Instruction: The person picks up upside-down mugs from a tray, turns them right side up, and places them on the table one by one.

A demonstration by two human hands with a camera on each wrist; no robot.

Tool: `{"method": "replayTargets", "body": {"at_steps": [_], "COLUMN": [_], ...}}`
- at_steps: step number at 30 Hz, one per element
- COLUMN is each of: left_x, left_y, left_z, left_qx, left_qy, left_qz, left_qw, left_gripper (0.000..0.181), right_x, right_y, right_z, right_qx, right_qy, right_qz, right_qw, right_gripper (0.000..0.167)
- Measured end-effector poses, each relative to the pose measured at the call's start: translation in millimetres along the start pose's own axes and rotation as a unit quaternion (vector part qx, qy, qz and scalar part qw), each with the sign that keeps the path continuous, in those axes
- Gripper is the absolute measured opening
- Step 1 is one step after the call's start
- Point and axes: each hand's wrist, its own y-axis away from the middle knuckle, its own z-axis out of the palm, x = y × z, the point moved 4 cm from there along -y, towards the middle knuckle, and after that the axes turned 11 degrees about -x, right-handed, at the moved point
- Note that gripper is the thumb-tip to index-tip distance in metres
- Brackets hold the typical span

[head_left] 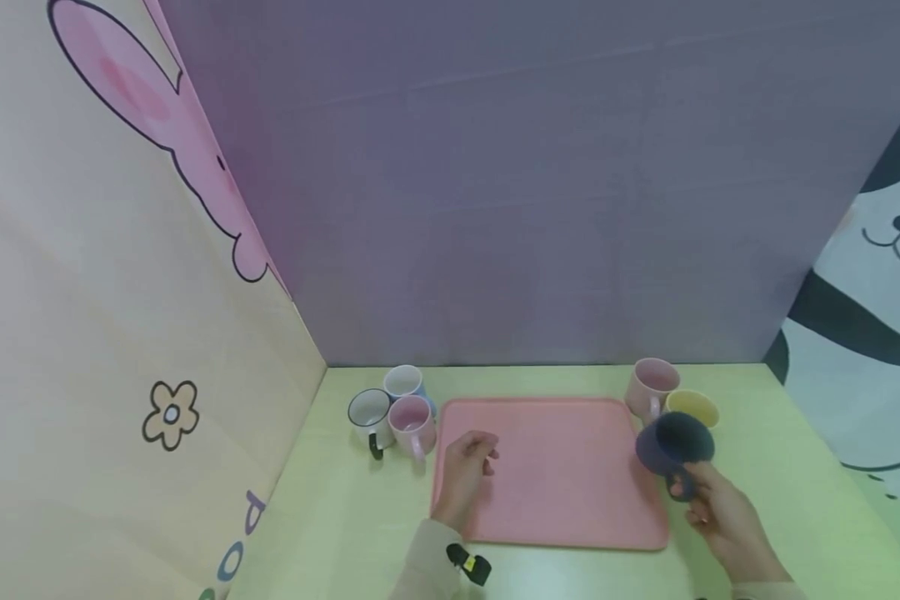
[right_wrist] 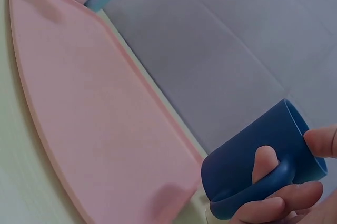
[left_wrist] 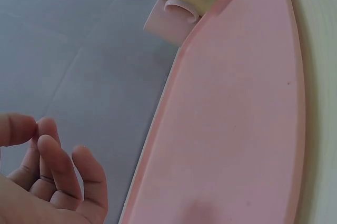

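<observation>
A dark blue mug [head_left: 673, 446] is gripped by its handle in my right hand [head_left: 720, 512], tilted, above the tray's right edge. In the right wrist view a finger passes through the mug's handle [right_wrist: 263, 187] and the thumb touches the rim. My left hand [head_left: 467, 467] hovers over the left part of the pink tray [head_left: 555, 475], holding nothing, its fingers [left_wrist: 63, 166] loosely curled and the thumb close to the index fingertip. Behind the blue mug stand a pink mug [head_left: 651, 390] and a yellow mug [head_left: 693, 407], the yellow one partly hidden.
Left of the tray, a white mug with a black handle [head_left: 370, 417], a pink mug [head_left: 412, 425] and a white-and-blue mug [head_left: 405, 382] stand close together. A grey wall [head_left: 495, 208] rises behind the pale table [head_left: 330, 517], with printed side walls left and right.
</observation>
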Motion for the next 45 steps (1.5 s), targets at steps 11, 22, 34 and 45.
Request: {"method": "replayTargets", "body": {"at_steps": [11, 22, 34, 45], "left_x": [-11.1, -9.6, -19.7, -19.8], "left_y": [0.3, 6.9, 5.0, 8.2], "left_z": [-8.9, -10.2, -14.3, -15.3], "left_qx": [0.012, 0.014, 0.008, 0.016], "left_qy": [0.005, 0.006, 0.009, 0.032], "left_qz": [-0.002, -0.021, -0.021, -0.026], "left_qw": [0.9999, 0.9997, 0.9997, 0.999], "left_gripper": [0.031, 0.026, 0.031, 0.028], "right_x": [5, 6, 6, 5], "right_y": [-3.1, -3.5, -3.5, -2.3], "right_z": [-15, -24, -32, -40], "right_qx": [0.022, 0.015, 0.008, 0.027], "right_qy": [0.018, 0.006, 0.012, 0.006], "right_qz": [0.028, 0.038, 0.027, 0.06], "right_qw": [0.9992, 0.9991, 0.9995, 0.9978], "right_gripper": [0.04, 0.041, 0.042, 0.046]}}
